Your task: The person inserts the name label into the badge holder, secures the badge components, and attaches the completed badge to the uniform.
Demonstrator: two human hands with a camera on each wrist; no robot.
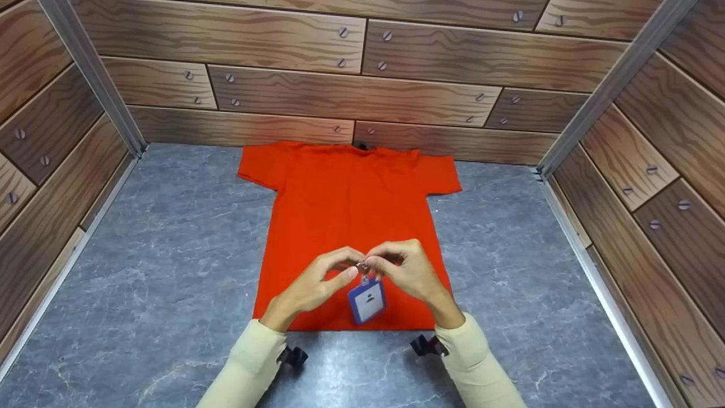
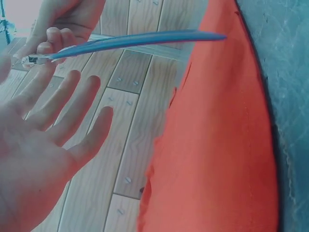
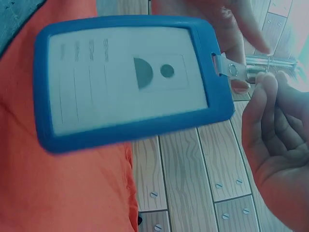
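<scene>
A blue-framed ID badge holder (image 1: pixel 367 301) with a white card hangs from a small metal clip over the lower part of a red T-shirt (image 1: pixel 351 209). My right hand (image 1: pixel 405 271) pinches the clip (image 3: pixel 253 73) between thumb and fingertips, the other fingers curled. My left hand (image 1: pixel 317 283) has its thumb and forefinger at the same clip from the other side; its remaining fingers (image 2: pixel 72 116) stretch out, spread apart. In the right wrist view the badge's printed face shows, while the left wrist view catches the badge (image 2: pixel 140 41) edge-on.
The T-shirt lies flat, collar towards the back wall, on a grey marbled surface (image 1: pixel 187 238). Wood-patterned walls (image 1: pixel 294 90) enclose the back and both sides, with metal strips (image 1: pixel 612 300) along their edges. A small dark thing (image 1: pixel 362 145) shows at the collar.
</scene>
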